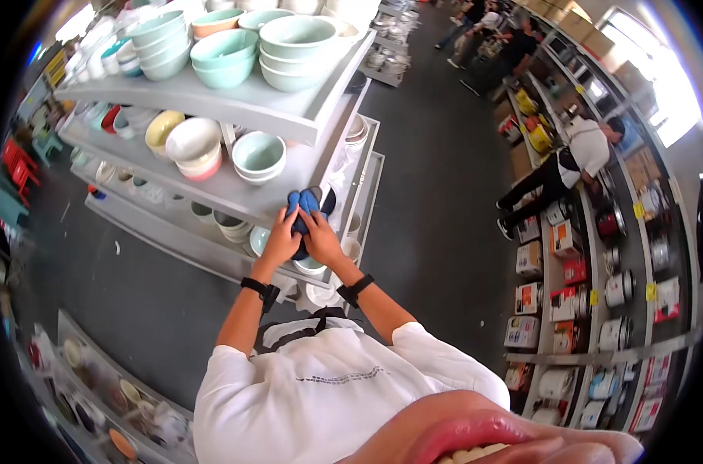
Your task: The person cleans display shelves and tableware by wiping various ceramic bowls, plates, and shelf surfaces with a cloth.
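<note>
Both of my hands meet at the front corner of the grey shelf, their fingers closed around a soft-looking blue bundle (308, 203) with dark grey ends. My left hand (280, 240) grips its left side, and my right hand (321, 238) grips its right side. The exact kind of the bundle does not show, and my fingers hide part of it. Just beyond, a pair of stacked pale green bowls (259, 155) rests on the middle shelf (247, 199). Below my hands, a white bowl (310, 265) shows on the lower shelf.
Stacked mint-green bowls (299, 46) crowd the top shelf (212, 91). A yellow bowl (162, 130) stands further left. Across the dark floor (429, 209), a person in a white top (587, 147) bends at racks of boxed goods (566, 240). Several people stand at the far end.
</note>
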The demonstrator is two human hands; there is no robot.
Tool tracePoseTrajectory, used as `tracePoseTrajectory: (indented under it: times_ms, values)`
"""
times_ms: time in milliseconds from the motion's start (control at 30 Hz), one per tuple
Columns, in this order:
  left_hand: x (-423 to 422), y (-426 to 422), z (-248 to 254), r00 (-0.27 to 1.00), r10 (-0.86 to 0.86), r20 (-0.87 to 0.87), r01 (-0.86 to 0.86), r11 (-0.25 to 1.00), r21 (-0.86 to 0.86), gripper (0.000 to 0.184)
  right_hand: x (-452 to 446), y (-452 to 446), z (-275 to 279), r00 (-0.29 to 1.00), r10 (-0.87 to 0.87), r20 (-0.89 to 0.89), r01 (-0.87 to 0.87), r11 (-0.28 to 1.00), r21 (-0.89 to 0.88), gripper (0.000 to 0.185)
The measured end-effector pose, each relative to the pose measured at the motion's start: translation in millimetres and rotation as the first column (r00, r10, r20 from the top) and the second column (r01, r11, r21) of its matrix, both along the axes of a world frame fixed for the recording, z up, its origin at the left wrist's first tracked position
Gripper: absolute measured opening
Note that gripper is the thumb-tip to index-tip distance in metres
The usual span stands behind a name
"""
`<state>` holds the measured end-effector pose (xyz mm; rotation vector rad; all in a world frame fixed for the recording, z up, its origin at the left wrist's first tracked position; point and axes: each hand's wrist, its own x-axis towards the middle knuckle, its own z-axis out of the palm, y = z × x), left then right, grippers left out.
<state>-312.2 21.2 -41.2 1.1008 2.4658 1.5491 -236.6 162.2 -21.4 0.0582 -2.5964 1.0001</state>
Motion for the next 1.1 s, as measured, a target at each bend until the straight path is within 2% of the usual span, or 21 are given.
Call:
tracePoseTrajectory:
  times_ms: [33,67,167,233,267,400,467,500,533,600,633,700,800,833,867,933,967,1000,1067,1100]
  values:
    - [-2,-12,-1,0.998,-0.019,-0.066,0.017,0.999,-0.036,0.065,-10,-8,-12,0.997,-0.057,-0.050,0.065,0.982,0.176,0.063]
    - [-9,-31,1,0.998,-0.047,0.044,0.051,0.995,-0.086,0.062,-18,-25,-25,0.990,-0.102,-0.095,0.128,0.935,0.330,0.060]
    - [-33,-78,-9,0.996,-0.088,-0.001,0.087,0.990,-0.106,0.062,-47,-54,-14,0.992,-0.124,0.008,0.114,0.938,0.326,0.051]
    - [-46,-108,-3,0.990,-0.131,0.051,0.138,0.976,-0.168,0.062,-71,-70,-9,0.989,-0.142,0.037,0.123,0.940,0.319,0.051]
    - [-47,-121,-7,0.989,-0.131,0.069,0.141,0.977,-0.159,0.062,-76,-78,-13,0.990,-0.143,0.013,0.134,0.950,0.283,0.052]
    - [-82,-153,7,0.990,-0.141,-0.013,0.135,0.968,-0.213,0.061,-92,-108,10,0.982,-0.172,0.073,0.140,0.938,0.318,0.060]
    - [-93,-163,11,0.982,-0.153,-0.107,0.106,0.929,-0.354,0.065,-83,-122,23,0.974,-0.212,0.085,0.165,0.911,0.379,0.068]
    - [-96,-174,-3,0.978,-0.155,-0.140,0.099,0.934,-0.342,0.063,-79,-109,24,0.950,-0.242,0.197,0.145,0.902,0.406,0.068]
    - [-110,-161,-7,0.911,-0.178,-0.373,0.034,0.931,-0.362,0.063,-75,-95,18,0.913,-0.271,0.306,0.121,0.895,0.430,0.067]
    - [-111,-158,-8,0.867,-0.159,-0.472,-0.018,0.937,-0.348,0.059,-68,-82,4,0.916,-0.329,0.231,0.181,0.850,0.495,0.065]
    - [-127,-159,-4,0.863,-0.141,-0.485,-0.029,0.945,-0.326,0.059,-71,-85,11,0.909,-0.350,0.226,0.209,0.853,0.478,0.063]
    - [-134,-170,-19,0.884,-0.219,-0.414,0.017,0.898,-0.439,0.074,-72,-86,7,0.901,-0.351,0.256,0.189,0.847,0.498,0.061]
    - [-152,-181,-25,0.869,-0.258,-0.421,-0.001,0.852,-0.524,0.078,-87,-95,1,0.896,-0.362,0.259,0.187,0.833,0.520,0.060]
    - [-157,-184,-24,0.849,-0.216,-0.483,-0.049,0.876,-0.479,0.069,-93,-100,-2,0.891,-0.365,0.268,0.177,0.825,0.536,0.060]
    - [-163,-186,-24,0.852,-0.219,-0.476,-0.048,0.873,-0.486,0.069,-98,-109,-8,0.890,-0.362,0.276,0.172,0.830,0.531,0.060]
    - [-175,-187,-24,0.907,-0.135,-0.398,-0.088,0.866,-0.493,0.055,-109,-131,-20,0.894,-0.424,0.147,0.266,0.764,0.588,0.060]
    - [-180,-186,-22,0.892,-0.101,-0.441,-0.137,0.869,-0.476,0.043,-115,-138,-26,0.895,-0.434,0.100,0.290,0.738,0.609,0.060]
    - [-186,-186,-21,0.894,-0.096,-0.438,-0.141,0.867,-0.478,0.043,-119,-145,-28,0.898,-0.428,0.104,0.283,0.742,0.608,0.060]
    - [-192,-184,-19,0.883,-0.131,-0.450,-0.095,0.890,-0.446,0.021,-122,-153,-26,0.872,-0.487,0.055,0.348,0.694,0.630,0.060]
    - [-190,-185,-17,0.833,-0.162,-0.529,-0.129,0.873,-0.471,0.020,-117,-152,-20,0.872,-0.487,0.053,0.357,0.706,0.612,0.060]
